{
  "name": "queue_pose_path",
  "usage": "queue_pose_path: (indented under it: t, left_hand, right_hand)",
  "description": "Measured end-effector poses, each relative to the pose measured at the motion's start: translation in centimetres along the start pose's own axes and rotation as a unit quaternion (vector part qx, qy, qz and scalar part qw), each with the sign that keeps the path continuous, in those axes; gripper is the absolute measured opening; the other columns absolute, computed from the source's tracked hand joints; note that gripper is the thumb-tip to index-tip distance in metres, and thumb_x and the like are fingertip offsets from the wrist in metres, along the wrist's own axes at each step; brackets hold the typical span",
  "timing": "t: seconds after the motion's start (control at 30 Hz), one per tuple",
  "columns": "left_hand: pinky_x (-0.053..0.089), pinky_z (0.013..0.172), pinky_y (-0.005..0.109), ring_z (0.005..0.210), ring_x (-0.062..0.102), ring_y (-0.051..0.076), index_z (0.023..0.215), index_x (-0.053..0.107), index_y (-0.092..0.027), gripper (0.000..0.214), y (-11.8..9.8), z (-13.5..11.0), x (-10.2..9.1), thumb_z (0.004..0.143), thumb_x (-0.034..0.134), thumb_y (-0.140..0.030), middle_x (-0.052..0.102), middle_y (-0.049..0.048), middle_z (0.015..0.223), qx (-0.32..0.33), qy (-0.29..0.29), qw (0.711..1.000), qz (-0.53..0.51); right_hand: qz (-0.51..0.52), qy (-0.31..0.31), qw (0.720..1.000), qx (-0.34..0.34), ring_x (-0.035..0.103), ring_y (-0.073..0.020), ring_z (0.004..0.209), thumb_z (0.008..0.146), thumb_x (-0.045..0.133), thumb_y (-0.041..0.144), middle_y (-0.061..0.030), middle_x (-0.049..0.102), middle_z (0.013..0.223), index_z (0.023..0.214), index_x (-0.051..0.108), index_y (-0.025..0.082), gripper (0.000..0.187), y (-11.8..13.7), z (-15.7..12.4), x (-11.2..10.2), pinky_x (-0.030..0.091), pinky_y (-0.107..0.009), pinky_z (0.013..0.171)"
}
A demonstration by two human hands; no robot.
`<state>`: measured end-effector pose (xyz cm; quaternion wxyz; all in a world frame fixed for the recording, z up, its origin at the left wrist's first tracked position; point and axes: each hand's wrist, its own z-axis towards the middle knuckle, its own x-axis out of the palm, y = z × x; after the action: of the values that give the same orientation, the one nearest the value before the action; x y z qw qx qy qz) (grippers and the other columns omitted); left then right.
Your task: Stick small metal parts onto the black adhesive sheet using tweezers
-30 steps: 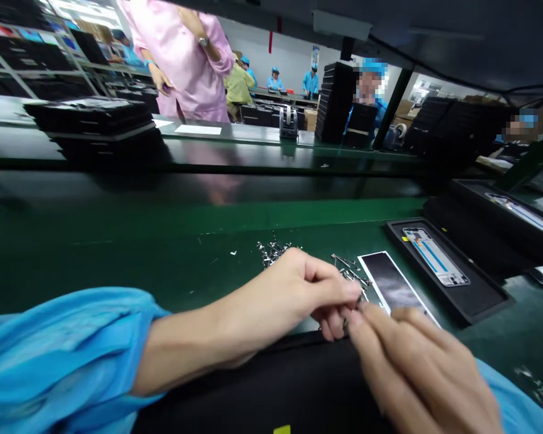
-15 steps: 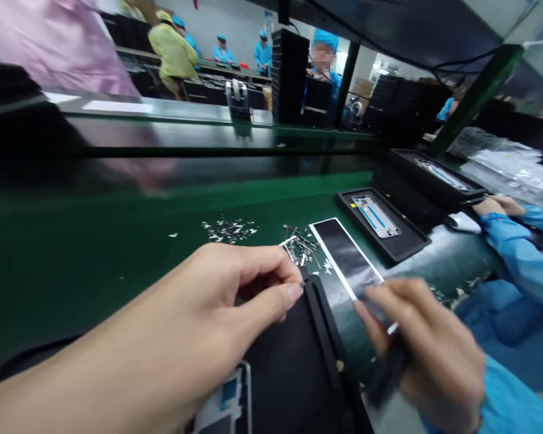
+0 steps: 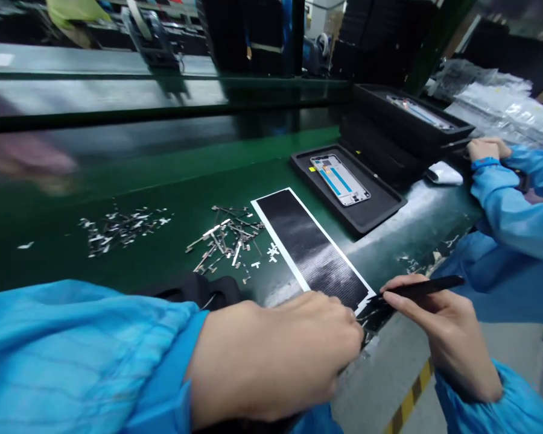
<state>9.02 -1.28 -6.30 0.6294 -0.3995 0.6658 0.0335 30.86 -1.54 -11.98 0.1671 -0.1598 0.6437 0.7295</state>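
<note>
R hand [image 3: 438, 328] pinched 1 black tool [image 3: 423, 288], tip at near end of 1 black strip [image 3: 312, 247] by table [image 3: 163, 181] edge. L hand [image 3: 276, 355] curled beside it, grip hidden. 2 piles of metal bits [image 3: 226, 238] behind.

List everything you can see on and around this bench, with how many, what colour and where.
belt: one, green, across the middle
metal bits: two loose piles, silver, on the belt, left of the strip
strip: one, black with white edge, lying diagonally on the belt
tray: one, black, right of the strip, holding a phone frame
tray stack: one, black, behind that tray, another frame on top
plastic bags: several, clear, far right
co-worker's sleeves: two, blue, right edge
tool: one, black, slim, past the strip's near end
left hand: fingers curled at the strip's near end, blue sleeve
right hand: pinching the tool, blue sleeve
</note>
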Motion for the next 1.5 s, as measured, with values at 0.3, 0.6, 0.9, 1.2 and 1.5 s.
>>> queue_pose_path:
  t: [0.3,0.6,0.9,1.2,1.5]
  left_hand:
    - [0.046,0.096,0.036,0.123,0.051,0.025,0.130,0.051,-0.011,0.041,1.8,-1.5,3.4,0.090,0.044,-0.013,0.057,0.0089,0.133,0.082,-0.083,0.990,0.079]
    - [0.048,0.094,0.042,0.115,0.059,0.029,0.127,0.056,-0.002,0.045,1.0,-0.9,3.6,0.091,0.029,-0.005,0.058,0.0154,0.130,0.118,-0.084,0.980,0.138]
    - [0.048,0.092,0.036,0.109,0.063,0.026,0.119,0.062,-0.003,0.045,0.8,-1.1,3.7,0.091,0.027,-0.002,0.064,0.0151,0.122,0.113,-0.134,0.970,0.168]
    - [0.046,0.097,0.042,0.120,0.055,0.031,0.131,0.049,0.002,0.051,1.1,-1.4,4.4,0.088,0.021,0.000,0.052,0.0203,0.136,0.111,-0.087,0.977,0.159]
    - [0.047,0.068,0.028,0.075,0.064,0.020,0.092,0.061,-0.023,0.021,1.4,0.6,3.1,0.092,0.041,-0.025,0.068,0.0037,0.088,-0.154,-0.124,0.953,-0.231]
  right_hand:
    - [0.027,-0.036,0.998,0.041,0.065,-0.0096,0.064,0.071,0.076,0.037,0.0042,0.071,0.073,0.072,0.073,0.029,0.009,-0.2,-1.0,0.8,0.051,-0.012,0.057]
    - [0.022,-0.037,0.998,0.055,0.067,-0.0145,0.061,0.070,0.075,0.039,0.0004,0.071,0.072,0.070,0.074,0.028,0.012,-0.1,-0.6,0.8,0.054,-0.018,0.053]
    - [0.010,-0.022,0.998,0.054,0.067,-0.0176,0.061,0.071,0.075,0.040,-0.0026,0.071,0.072,0.071,0.073,0.027,0.014,-0.3,-0.7,0.9,0.056,-0.022,0.053]
    - [0.128,-0.057,0.982,0.127,0.063,-0.0114,0.064,0.066,0.079,0.037,0.0003,0.070,0.069,0.068,0.073,0.026,0.013,-0.7,-0.8,1.4,0.051,-0.017,0.058]
    - [0.231,-0.185,0.946,0.131,0.067,-0.0187,0.060,0.057,0.081,0.038,-0.0078,0.068,0.063,0.063,0.072,0.022,0.019,1.4,-1.2,2.3,0.055,-0.025,0.060]
